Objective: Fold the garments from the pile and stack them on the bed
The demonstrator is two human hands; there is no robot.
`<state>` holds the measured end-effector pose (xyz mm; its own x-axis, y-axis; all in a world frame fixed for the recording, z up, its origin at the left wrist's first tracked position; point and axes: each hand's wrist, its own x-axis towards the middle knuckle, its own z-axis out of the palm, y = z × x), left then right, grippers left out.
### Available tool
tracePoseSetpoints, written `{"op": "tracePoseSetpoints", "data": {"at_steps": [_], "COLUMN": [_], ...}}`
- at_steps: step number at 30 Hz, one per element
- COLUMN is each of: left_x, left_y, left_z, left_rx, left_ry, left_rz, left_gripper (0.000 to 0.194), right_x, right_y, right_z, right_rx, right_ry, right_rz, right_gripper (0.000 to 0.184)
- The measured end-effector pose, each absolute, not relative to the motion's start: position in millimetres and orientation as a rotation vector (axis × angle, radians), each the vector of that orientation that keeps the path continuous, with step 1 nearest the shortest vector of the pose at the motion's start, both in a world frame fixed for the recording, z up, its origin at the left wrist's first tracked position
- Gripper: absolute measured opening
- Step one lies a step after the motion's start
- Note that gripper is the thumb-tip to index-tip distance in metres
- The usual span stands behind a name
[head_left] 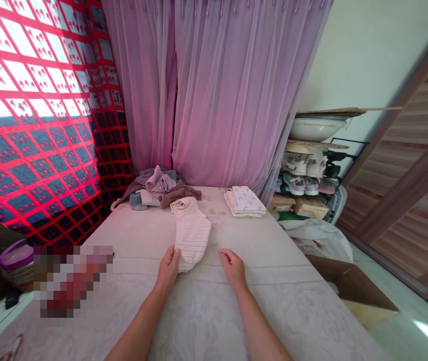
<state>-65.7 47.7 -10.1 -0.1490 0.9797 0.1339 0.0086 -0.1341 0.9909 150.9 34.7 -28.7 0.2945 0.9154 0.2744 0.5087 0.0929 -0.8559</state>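
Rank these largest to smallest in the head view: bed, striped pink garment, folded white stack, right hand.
Largest to smallest: the bed, then the striped pink garment. The folded white stack and the right hand look alike, and the hand's nearness to the camera makes it unsure, so they stay unranked.

The garment [191, 233] I'm at is pale pink with thin darker stripes, the stack [244, 202] white with small grey print, the sheet [206, 321] pale pinkish floral, the curtain [217, 90] sheer mauve, the panel [33, 150] a red grid over blue and white.
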Motion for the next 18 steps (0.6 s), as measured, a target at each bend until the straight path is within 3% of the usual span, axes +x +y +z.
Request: {"op": "tracePoseSetpoints", "data": {"at_steps": [7,18], "left_x": [-77,-69], "left_y": [41,15], "left_z": [-8,-1], "left_rx": [1.34,2.192], "left_ry": [1.279,1.453], "left_rz": [1.348,0.685], "left_gripper": [0.051,0.036], "right_x": [150,145], "right_y": [35,38], "right_z": [-28,-19], "right_rx": [-1.533,-1.691], "right_ry": [-1.385,-1.38], "right_rz": [0.502,0.536], "right_gripper": [0.034,0.035]}}
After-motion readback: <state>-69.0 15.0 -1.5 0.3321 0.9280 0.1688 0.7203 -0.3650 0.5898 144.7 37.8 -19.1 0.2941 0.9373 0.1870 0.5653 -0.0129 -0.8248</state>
